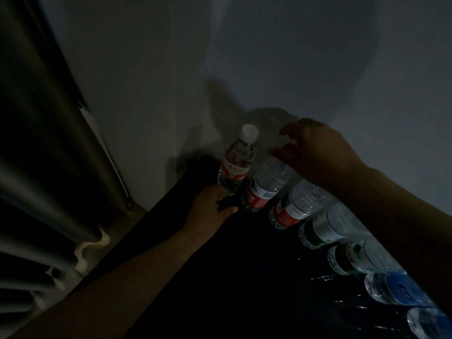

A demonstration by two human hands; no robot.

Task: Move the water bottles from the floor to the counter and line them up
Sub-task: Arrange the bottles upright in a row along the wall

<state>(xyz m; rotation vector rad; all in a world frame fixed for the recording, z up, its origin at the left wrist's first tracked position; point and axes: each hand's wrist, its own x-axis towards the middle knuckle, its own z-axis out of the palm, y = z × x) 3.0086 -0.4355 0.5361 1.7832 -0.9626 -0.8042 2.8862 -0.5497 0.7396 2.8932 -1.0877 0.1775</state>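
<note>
End bottle [236, 165] stands upright at far end of row on dark table [220, 277], left hand [212, 204] fingers wrapped round its base. Right hand [315, 152] fingers spread open over second bottle [266, 184]. Risk: a nudge could topple neighbours domino-style.

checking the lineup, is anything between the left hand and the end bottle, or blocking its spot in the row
Nothing visible. The left hand is already at the base of the white-capped bottle, which stands at the row's wall end beside the next bottle. The right hand hovers open over that neighbour, not between them.
</note>
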